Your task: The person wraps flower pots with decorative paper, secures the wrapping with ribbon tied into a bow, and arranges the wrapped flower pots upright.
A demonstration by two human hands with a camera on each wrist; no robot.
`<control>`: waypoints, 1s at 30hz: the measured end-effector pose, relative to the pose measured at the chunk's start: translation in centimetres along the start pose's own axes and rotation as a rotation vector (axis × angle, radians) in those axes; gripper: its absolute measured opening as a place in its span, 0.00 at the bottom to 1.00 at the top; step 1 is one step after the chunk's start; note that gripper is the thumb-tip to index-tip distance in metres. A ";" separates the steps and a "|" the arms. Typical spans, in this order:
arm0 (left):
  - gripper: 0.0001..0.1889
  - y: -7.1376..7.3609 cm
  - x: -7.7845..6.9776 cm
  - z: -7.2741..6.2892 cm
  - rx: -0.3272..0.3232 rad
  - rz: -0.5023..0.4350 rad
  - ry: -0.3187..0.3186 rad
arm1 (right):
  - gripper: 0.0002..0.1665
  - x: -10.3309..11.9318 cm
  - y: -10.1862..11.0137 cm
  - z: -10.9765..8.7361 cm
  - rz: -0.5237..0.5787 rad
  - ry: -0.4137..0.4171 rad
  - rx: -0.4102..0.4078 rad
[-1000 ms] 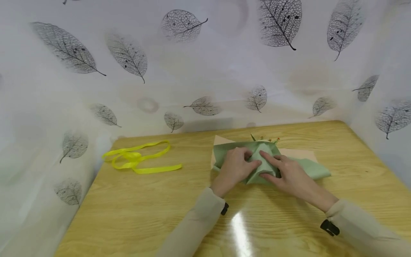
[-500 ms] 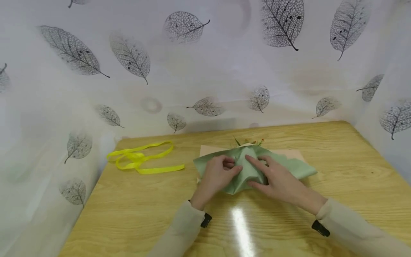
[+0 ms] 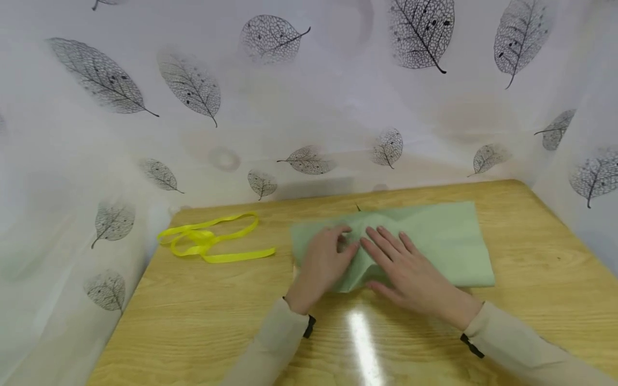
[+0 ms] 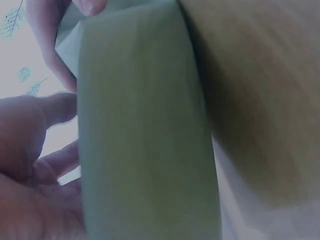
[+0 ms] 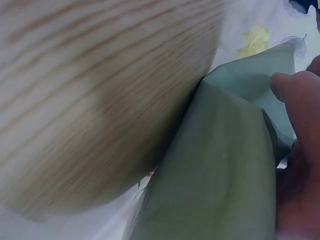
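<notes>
Pale green wrapping paper (image 3: 444,241) lies in a folded, wrinkled layer at the centre right of the table. My left hand (image 3: 321,265) grips a fold near its left end, thumb and fingers curled on the paper. Just to the right, my right hand (image 3: 410,273) rests on the paper with fingers mostly straight. A dark leaf tip (image 3: 358,207) pokes out above the upper edge, and small red flowers (image 5: 150,174) peep from under the paper in the right wrist view. Most of the flowers are hidden. In the left wrist view, a broad paper fold (image 4: 145,120) stands beside the fingers.
A loosely looped yellow ribbon (image 3: 207,238) lies on the left part of the wooden table (image 3: 207,321). Behind the table hangs a pale leaf-print cloth (image 3: 338,96), which continues along both sides.
The green paper's right side has spread out flat and upward, covering the peach sheet and the flower heads. My right fingers have straightened onto it. Both hands first shifted left with the bundle.
</notes>
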State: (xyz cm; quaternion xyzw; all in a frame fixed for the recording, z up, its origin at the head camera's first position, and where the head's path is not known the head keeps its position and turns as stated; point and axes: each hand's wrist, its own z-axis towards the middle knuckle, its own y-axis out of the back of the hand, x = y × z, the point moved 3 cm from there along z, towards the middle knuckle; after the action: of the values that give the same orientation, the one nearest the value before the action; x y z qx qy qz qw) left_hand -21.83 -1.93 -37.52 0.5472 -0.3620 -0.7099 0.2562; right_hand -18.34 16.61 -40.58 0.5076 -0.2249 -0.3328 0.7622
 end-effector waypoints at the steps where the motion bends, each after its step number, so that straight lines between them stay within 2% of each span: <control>1: 0.20 0.4 0.1 0.2 -0.048 0.025 -0.009 | 0.53 0.0 0.0 0.0 -0.003 0.003 -0.002; 3: 0.20 1.2 0.4 0.6 -0.164 0.074 -0.019 | 0.53 0.0 -0.1 0.1 -0.004 0.009 -0.006; 5: 0.21 2.2 1.1 0.9 -0.272 0.110 0.000 | 0.52 0.0 -0.2 0.1 -0.002 0.018 -0.012; 7: 0.24 3.2 1.8 1.3 -0.324 0.132 0.030 | 0.52 -0.1 -0.2 0.1 -0.004 0.025 -0.023; 8: 0.26 3.5 2.3 1.6 -0.321 0.139 0.047 | 0.52 -0.1 -0.2 0.1 -0.005 0.026 -0.029; 10: 0.29 4.0 3.2 2.2 -0.245 0.121 0.100 | 0.52 -0.2 -0.1 0.1 -0.011 0.031 -0.040; 12: 0.29 4.1 4.3 3.0 -0.127 0.066 0.158 | 0.53 -0.2 -0.1 0.1 -0.012 0.032 -0.043; 14: 0.25 4.0 5.5 3.9 -0.033 -0.023 0.217 | 0.52 -0.3 -0.1 0.1 -0.006 0.032 -0.037; 16: 0.19 3.9 6.6 4.5 0.018 -0.108 0.271 | 0.52 -0.3 -0.1 0.1 0.005 0.031 -0.022; 21: 0.15 3.3 8.2 5.5 0.020 -0.203 0.342 | 0.50 -0.3 -0.2 0.1 0.009 0.031 0.003; 26: 0.15 2.2 8.9 6.2 0.036 -0.282 0.350 | 0.48 -0.5 -0.1 0.1 -0.001 0.039 -0.032; 29: 0.23 2.0 9.4 5.8 0.068 -0.307 0.356 | 0.46 -0.6 -0.2 -0.1 -0.003 0.040 -0.041; 30: 0.27 2.1 9.6 5.4 0.101 -0.327 0.360 | 0.45 -0.6 -0.2 -0.1 -0.001 0.038 -0.044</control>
State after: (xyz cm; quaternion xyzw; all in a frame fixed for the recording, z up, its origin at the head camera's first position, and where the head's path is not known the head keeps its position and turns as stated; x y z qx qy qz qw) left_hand -29.70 -9.27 -40.77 0.7284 -0.2521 -0.6138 0.1706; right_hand -18.74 17.05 -40.78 0.4969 -0.2028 -0.3282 0.7773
